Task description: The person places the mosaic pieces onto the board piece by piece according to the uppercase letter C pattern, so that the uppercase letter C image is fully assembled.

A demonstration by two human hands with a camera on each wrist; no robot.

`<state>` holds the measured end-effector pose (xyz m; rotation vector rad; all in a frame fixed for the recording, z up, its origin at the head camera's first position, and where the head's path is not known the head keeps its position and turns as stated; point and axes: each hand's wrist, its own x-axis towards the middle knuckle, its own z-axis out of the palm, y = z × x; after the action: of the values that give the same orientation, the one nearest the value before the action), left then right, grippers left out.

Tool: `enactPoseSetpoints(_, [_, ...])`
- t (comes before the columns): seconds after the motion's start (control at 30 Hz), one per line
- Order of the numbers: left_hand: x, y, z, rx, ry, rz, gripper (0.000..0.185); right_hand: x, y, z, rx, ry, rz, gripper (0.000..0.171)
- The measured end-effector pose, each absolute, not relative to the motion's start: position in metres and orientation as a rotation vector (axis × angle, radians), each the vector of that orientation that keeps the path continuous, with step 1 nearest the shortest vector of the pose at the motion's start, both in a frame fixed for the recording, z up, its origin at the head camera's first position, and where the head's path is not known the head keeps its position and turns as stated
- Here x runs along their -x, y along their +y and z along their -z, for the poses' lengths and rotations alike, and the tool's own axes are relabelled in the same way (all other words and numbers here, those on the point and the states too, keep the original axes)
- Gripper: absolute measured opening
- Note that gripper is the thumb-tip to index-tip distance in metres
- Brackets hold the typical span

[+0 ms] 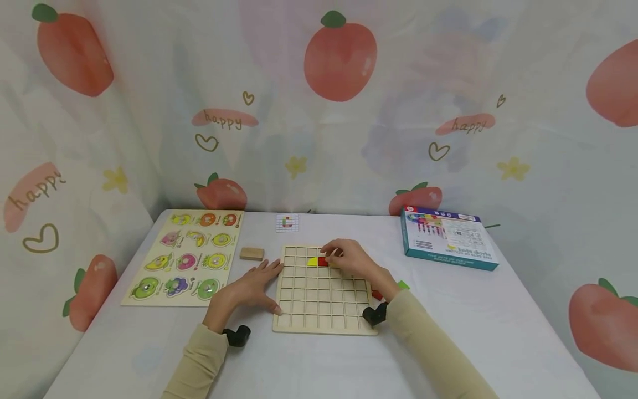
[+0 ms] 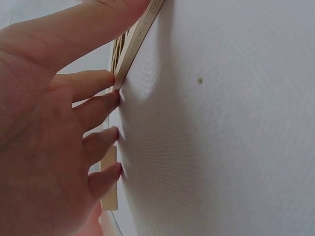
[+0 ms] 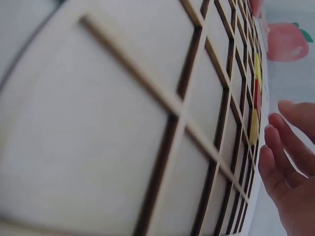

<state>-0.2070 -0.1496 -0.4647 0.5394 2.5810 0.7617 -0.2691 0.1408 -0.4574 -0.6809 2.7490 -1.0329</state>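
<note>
A wooden grid board [image 1: 324, 324] lies on the table. Near its far side a yellow piece [image 1: 312, 261] with a rounded corner sits in a cell beside a red piece [image 1: 323, 261]. The right wrist view shows another yellow piece [image 3: 254, 127] past the red one, which the right hand covers in the head view. My right hand [image 1: 351, 259] hovers over these pieces, fingers bent loosely, nothing visible between them. My left hand [image 1: 251, 288] is spread along the board's left edge, thumb at the near corner and fingertips [image 2: 118, 98] at the edge and on the table.
A pattern card [image 1: 287, 223] lies behind the board, a wooden block [image 1: 251, 254] to its left. A fruit puzzle board [image 1: 186, 260] occupies the left side, a boxed set [image 1: 448, 238] the back right. Red [image 1: 376, 295] and green pieces [image 1: 403, 285] lie partly behind the right arm.
</note>
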Motion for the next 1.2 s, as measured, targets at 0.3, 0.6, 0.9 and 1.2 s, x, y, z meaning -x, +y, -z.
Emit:
enactPoseSetpoints(0.3, [0.204,-0.149,0.461,-0.526,2.588,-0.747,0.111,0.26,0.165,0.455,0.503,2.771,1.032,0.021])
enactPoseSetpoints(0.6, [0.203,-0.148,0.461,-0.528,2.595,-0.756,0.111,0.254,0.19,0.453,0.477,2.789,1.027,0.02])
enactPoseSetpoints(0.9, [0.204,-0.148,0.462,-0.529,2.59,-0.732,0.112,0.247,0.213,0.453,0.461,2.779,1.003,0.018])
enactPoseSetpoints(1.2, [0.204,-0.149,0.463,-0.518,2.586,-0.781,0.112,0.239,0.24,0.456,0.442,2.756,0.98,0.017])
